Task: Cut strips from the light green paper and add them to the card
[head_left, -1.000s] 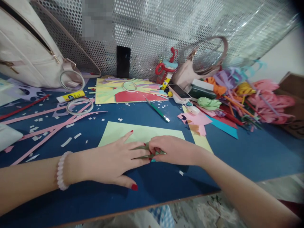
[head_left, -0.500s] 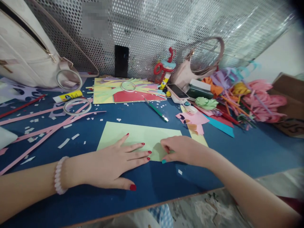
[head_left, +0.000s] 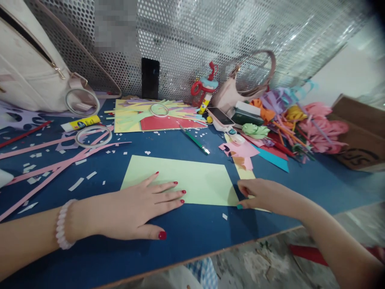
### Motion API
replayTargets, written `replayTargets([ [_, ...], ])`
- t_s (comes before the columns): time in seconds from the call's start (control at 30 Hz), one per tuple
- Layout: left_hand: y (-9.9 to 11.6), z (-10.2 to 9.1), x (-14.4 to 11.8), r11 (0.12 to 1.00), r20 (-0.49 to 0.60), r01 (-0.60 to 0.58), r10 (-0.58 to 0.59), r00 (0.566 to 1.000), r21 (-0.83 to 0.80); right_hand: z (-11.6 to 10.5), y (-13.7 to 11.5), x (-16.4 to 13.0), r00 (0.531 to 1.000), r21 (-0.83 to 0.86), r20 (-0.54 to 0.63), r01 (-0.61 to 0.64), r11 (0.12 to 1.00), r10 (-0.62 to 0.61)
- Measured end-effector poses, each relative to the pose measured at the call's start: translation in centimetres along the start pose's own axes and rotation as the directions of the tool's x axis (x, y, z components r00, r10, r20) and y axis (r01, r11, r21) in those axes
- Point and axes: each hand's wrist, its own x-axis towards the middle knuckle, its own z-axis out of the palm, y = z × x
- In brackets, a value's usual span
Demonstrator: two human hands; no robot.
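A light green sheet of paper (head_left: 192, 180) lies flat on the blue table (head_left: 195, 237) in front of me. My left hand (head_left: 135, 208), with red nails and a pale bead bracelet, rests flat on the sheet's near left part, fingers spread. My right hand (head_left: 261, 194) sits at the sheet's near right corner with its fingers curled under. Whatever is inside that hand is hidden. A yellow paper strip (head_left: 245, 173) runs under it.
Pink strips and white scraps litter the left side around a tape ring (head_left: 93, 136) and glue stick (head_left: 80, 122). A green pen (head_left: 195, 139), pink cut paper (head_left: 239, 149), a phone (head_left: 221, 116), paper flowers (head_left: 300, 120), a cardboard box (head_left: 361, 136) and a white bag (head_left: 30, 76) surround the sheet.
My right hand slid right from the sheet's middle to its right corner. The small dark green folded piece seen between my hands a second ago is out of sight. My left hand stayed put.
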Motion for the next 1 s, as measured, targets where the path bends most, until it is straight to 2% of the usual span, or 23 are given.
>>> replayTargets([
  [0.1,-0.2,-0.1,-0.3,1.0,0.016,0.007,-0.007,1.0,-0.007,0.0,0.6,-1.2,0.998,0.033,-0.034,0.061,0.998,-0.06],
  [0.17,-0.3,-0.1,-0.4,1.0,0.017,0.009,-0.009,1.0,-0.009,0.5,0.5,-2.1,0.983,0.043,-0.13,0.14,0.989,-0.134],
  [0.23,-0.3,0.0,-0.3,1.0,0.018,0.007,-0.007,1.0,-0.016,1.3,-0.2,-2.9,0.942,-0.015,-0.28,0.19,0.982,-0.186],
  [0.27,-0.3,0.0,-0.2,1.0,0.014,0.005,-0.005,1.0,-0.02,1.7,-0.7,-3.2,0.902,-0.082,-0.365,0.214,0.973,-0.229],
  [0.33,-0.3,0.0,-0.2,1.0,0.004,0.004,-0.004,1.0,-0.03,2.5,-1.9,-3.3,0.789,-0.277,-0.489,0.265,0.924,-0.373],
  [0.4,-0.1,-0.2,-0.3,0.999,0.009,0.009,-0.008,1.0,-0.037,3.1,-3.1,-3.1,0.681,-0.468,-0.518,0.28,0.838,-0.517],
  [0.5,0.1,-0.9,-0.5,0.999,0.038,0.022,-0.02,0.999,-0.041,3.2,-3.8,-2.4,0.571,-0.618,-0.535,0.238,0.749,-0.623],
  [0.6,0.2,-1.9,-0.9,1.0,0.016,0.005,-0.004,1.0,-0.025,2.7,-3.4,-1.7,0.439,-0.607,-0.641,0.211,0.766,-0.629],
  [0.7,0.1,-2.9,-1.3,0.998,-0.095,-0.057,0.059,0.994,0.019,1.7,-2.8,-0.5,0.284,-0.455,-0.791,0.32,0.831,-0.542],
  [0.73,0.1,-3.1,-1.4,0.996,-0.14,-0.076,0.08,0.987,0.037,1.3,-2.7,0.0,0.249,-0.389,-0.832,0.377,0.841,-0.496],
  [0.77,0.0,-3.1,-1.5,0.994,-0.185,-0.089,0.098,0.978,0.057,0.8,-2.8,0.7,0.234,-0.323,-0.861,0.432,0.842,-0.451],
  [0.8,0.0,-3.1,-1.6,0.992,-0.224,-0.098,0.114,0.968,0.081,0.3,-3.1,1.4,0.239,-0.26,-0.879,0.485,0.835,-0.413],
  [0.83,0.0,-3.0,-1.6,0.989,-0.257,-0.104,0.129,0.958,0.109,-0.2,-3.4,2.2,0.266,-0.204,-0.881,0.532,0.822,-0.391],
  [0.9,0.1,-2.5,-1.4,0.98,-0.291,-0.099,0.147,0.945,0.174,-1.4,-4.3,3.9,0.351,-0.104,-0.85,0.62,0.778,-0.393],
  [0.97,0.0,-1.7,-1.2,0.971,-0.288,-0.084,0.148,0.946,0.224,-2.6,-5.6,5.8,0.456,-0.021,-0.765,0.687,0.726,-0.454],
  [1.0,-0.1,-1.3,-1.1,0.968,-0.273,-0.076,0.142,0.951,0.239,-3.2,-6.2,6.8,0.495,0.005,-0.71,0.715,0.699,-0.501],
])
